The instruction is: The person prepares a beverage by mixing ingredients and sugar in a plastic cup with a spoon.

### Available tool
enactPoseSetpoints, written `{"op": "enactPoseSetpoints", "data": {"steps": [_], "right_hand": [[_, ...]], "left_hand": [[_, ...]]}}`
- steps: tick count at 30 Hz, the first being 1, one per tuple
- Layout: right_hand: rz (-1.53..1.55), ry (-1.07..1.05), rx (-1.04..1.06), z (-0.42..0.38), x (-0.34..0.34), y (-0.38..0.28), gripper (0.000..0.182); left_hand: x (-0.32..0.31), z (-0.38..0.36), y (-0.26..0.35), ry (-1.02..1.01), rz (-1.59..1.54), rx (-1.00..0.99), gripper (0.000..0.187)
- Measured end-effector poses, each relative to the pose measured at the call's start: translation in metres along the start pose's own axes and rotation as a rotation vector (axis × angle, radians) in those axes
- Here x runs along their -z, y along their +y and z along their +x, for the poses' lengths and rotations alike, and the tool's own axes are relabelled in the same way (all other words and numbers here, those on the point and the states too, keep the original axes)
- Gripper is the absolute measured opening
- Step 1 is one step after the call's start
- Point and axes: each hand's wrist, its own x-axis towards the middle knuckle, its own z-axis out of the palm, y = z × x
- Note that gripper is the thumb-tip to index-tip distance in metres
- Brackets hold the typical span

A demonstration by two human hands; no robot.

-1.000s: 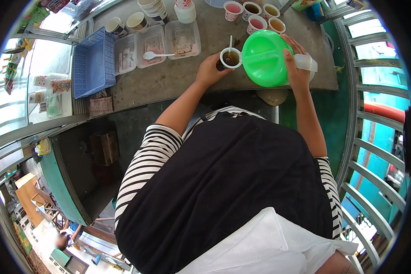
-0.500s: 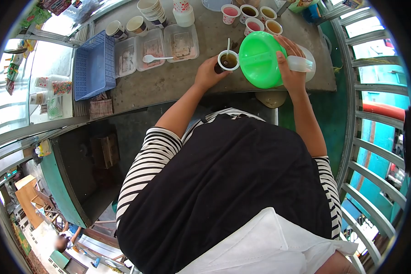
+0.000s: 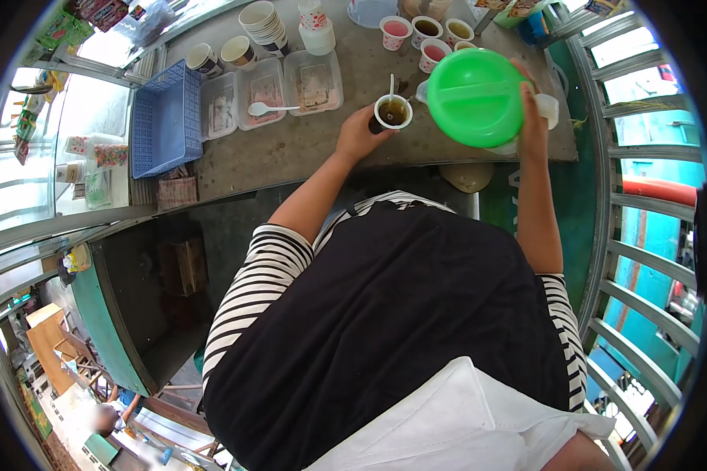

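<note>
My left hand [image 3: 361, 133] is wrapped round a paper cup [image 3: 393, 112] with a white rim. Dark brownish liquid shows inside, and a thin white stick [image 3: 392, 85] leans up out of it. To its right, my right hand [image 3: 533, 106] grips a pitcher by its side near the pale handle. The pitcher's bright green lid [image 3: 477, 98] faces up and hides most of the body. Its translucent spout [image 3: 422, 93] points toward the cup, apart from it. Beyond the lid stand several drink cups, among them a pink one [image 3: 434, 54] and a dark one [image 3: 426, 30].
On the left of the counter [image 3: 291, 145] are a blue plastic basket [image 3: 163, 125] and clear tubs [image 3: 313, 82], with a white spoon [image 3: 271, 107] across them. Behind stand stacked paper cups [image 3: 261, 23] and a white bottle [image 3: 316, 35]. Metal bars [image 3: 652, 212] line the right side.
The pitcher has moved right, away from the cup, and turned more upright, so its spout now shows. My right hand moved with it. My left hand and the cup stay nearly in place.
</note>
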Motion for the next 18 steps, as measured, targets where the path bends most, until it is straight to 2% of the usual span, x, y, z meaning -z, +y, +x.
{"op": "enactPoseSetpoints", "data": {"steps": [1,3,6,7,9,13,18], "right_hand": [[0.159,0.056,-0.087,0.005,0.009,0.0,0.043],[0.2,0.102,-0.108,0.014,0.029,-0.002,0.044],[0.478,0.327,-0.204,0.021,0.058,0.0,0.046],[0.479,0.336,-0.201,0.021,0.072,0.009,0.046],[0.52,0.509,-0.194,0.017,0.089,0.024,0.044],[0.632,0.55,-0.149,0.005,0.092,0.041,0.043],[0.472,0.696,0.021,-0.006,0.085,0.095,0.052]], "left_hand": [[0.0,0.001,0.002,-0.002,0.001,-0.006,0.057],[0.001,0.002,0.005,-0.016,-0.054,0.056,0.057],[0.001,0.006,0.004,-0.041,-0.086,0.08,0.061],[0.002,0.007,0.009,-0.048,-0.085,0.075,0.061],[0.004,0.009,0.017,-0.044,-0.303,0.14,0.067],[0.002,0.012,0.023,-0.01,-0.229,0.121,0.067],[-0.008,0.019,0.03,0.015,-0.419,0.128,0.065]]}}
